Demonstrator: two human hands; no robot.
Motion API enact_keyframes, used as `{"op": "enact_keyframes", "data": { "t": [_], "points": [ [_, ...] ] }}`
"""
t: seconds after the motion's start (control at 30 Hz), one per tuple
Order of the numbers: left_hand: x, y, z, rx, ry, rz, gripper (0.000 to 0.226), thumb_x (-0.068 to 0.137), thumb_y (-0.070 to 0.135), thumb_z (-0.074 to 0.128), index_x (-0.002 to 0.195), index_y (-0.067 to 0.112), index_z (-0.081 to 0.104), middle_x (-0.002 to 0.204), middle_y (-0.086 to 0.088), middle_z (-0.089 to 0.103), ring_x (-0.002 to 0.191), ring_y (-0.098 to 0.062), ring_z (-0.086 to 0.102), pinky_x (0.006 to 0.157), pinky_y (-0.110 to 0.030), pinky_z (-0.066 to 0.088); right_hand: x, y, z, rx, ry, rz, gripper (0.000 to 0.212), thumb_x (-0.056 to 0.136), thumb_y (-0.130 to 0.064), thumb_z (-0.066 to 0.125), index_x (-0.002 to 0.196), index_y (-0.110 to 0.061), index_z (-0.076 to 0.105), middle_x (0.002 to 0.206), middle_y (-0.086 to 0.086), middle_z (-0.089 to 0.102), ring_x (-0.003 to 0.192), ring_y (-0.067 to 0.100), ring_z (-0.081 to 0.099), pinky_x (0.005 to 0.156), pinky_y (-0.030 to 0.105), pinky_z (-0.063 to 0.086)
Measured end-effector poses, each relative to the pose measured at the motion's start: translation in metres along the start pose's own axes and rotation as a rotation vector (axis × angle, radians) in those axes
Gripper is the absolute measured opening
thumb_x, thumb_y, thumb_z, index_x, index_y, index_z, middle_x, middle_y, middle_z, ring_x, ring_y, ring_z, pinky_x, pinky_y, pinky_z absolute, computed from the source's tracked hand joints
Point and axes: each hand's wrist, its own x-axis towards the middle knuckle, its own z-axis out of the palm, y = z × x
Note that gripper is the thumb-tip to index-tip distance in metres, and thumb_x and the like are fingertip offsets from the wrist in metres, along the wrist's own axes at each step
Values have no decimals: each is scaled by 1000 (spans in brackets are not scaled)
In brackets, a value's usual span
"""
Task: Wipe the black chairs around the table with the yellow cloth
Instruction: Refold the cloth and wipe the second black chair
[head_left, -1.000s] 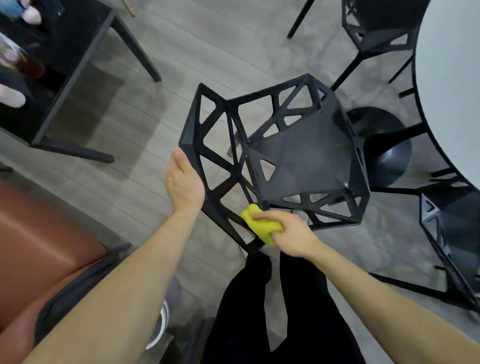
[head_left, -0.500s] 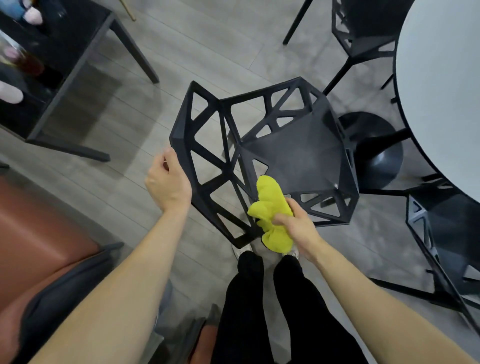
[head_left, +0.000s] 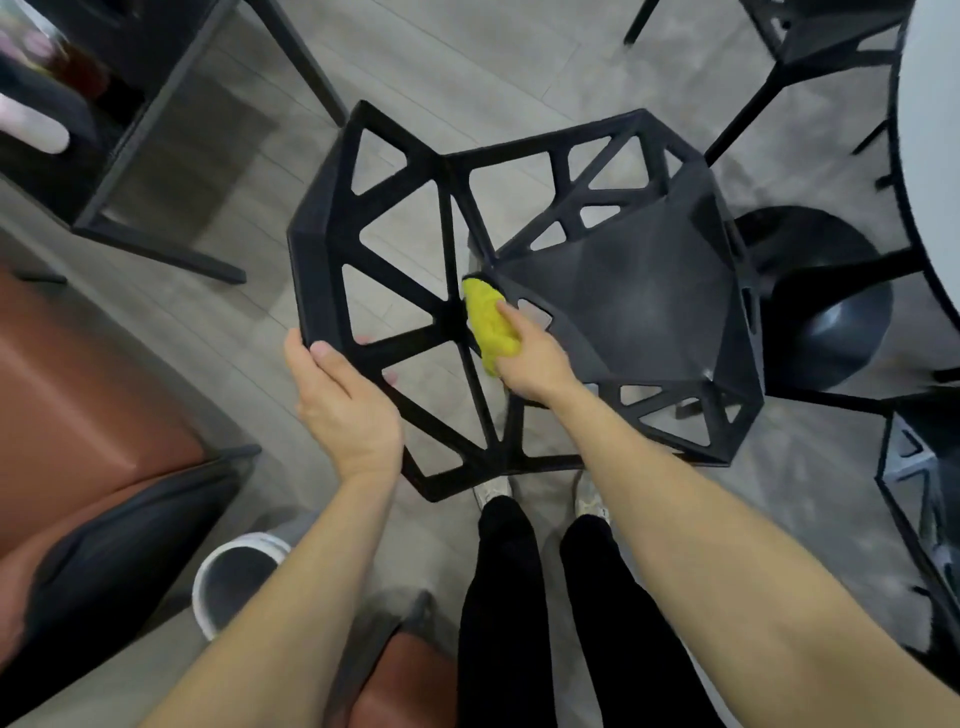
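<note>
A black chair (head_left: 639, 291) with a lattice of triangular openings stands right in front of me, its backrest towards me. My left hand (head_left: 340, 402) grips the outer left edge of the backrest, thumb on top. My right hand (head_left: 530, 358) holds the bunched yellow cloth (head_left: 488, 322) and presses it against the inside of the backrest where it meets the seat. Two more black chairs show, one at the top right (head_left: 810, 36) and one at the right edge (head_left: 930, 493).
The white round table (head_left: 935, 156) curves along the right edge, its black dome base (head_left: 826, 312) behind the chair. A black-framed side table (head_left: 171, 104) stands top left. A brown and black seat (head_left: 78, 415) and a white-rimmed bin (head_left: 234, 577) lie lower left. My legs stand below the chair.
My right hand has carried the cloth from the backrest's lower edge up into the corner beside the seat. My left hand has slid down the backrest's left edge. The view has closed in.
</note>
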Motion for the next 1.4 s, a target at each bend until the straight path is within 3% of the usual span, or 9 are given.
{"op": "enact_keyframes", "data": {
  "t": [0.2,0.33,0.53,0.73,0.8,0.9,1.03,1.23,1.4],
  "points": [
    [-9,5,-2,-88,6,18,40,119,14,26,151,3,48,102,-2,75,73,8,69,64,-13,56,-44,45,19,-336,-215,-224,86,77,-8,48,155,-44,51,157,-12,53,132,24,54,113,33,42],
    [-8,8,-5,-122,-17,33,41,119,15,26,150,3,49,102,-4,77,73,2,71,65,-16,57,-42,37,-14,-222,-199,-43,75,82,-4,48,138,-52,65,138,-7,68,112,18,65,85,25,53],
    [-7,3,-3,-97,-10,33,39,119,11,26,149,0,49,102,-6,76,77,11,68,70,-8,52,1,3,18,-197,-127,-130,74,85,-35,38,157,-45,46,159,-7,53,136,32,51,113,46,46],
    [-9,9,-5,-73,4,28,39,119,10,26,149,-2,48,102,-6,75,74,13,67,70,-7,51,-92,63,3,-262,-202,-111,80,79,-14,50,154,-42,53,151,-9,59,134,23,53,111,34,45],
    [-7,7,-5,-70,14,36,40,119,12,27,150,-1,48,104,-7,75,75,12,67,68,-10,52,-94,30,10,-44,-133,-21,76,78,-20,51,149,-45,57,146,-8,63,129,18,59,108,30,49],
    [-2,1,-5,-24,31,44,41,118,17,28,149,3,51,102,2,75,79,12,65,72,-19,52,-127,3,46,-67,-155,-304,91,79,4,49,158,-42,46,160,-16,49,126,11,49,111,13,36],
    [-5,8,-6,-47,8,31,40,119,15,26,150,4,47,100,0,76,70,5,70,65,-14,55,-143,79,37,-241,-113,-159,93,76,0,43,159,-43,44,162,-23,44,132,22,49,116,39,44],
    [3,-6,-4,-34,5,49,40,118,23,25,149,10,48,98,1,79,63,-10,72,64,-34,63,-137,8,59,-94,-87,-207,89,84,3,55,164,-32,37,164,-11,41,137,18,42,117,29,36],
    [0,-5,-3,-30,-4,57,42,118,25,24,149,12,48,99,1,78,66,-11,71,69,-38,63,-137,74,43,-194,-75,-44,90,84,2,49,161,-43,38,161,-14,45,137,29,50,114,39,43]
  ]
}}
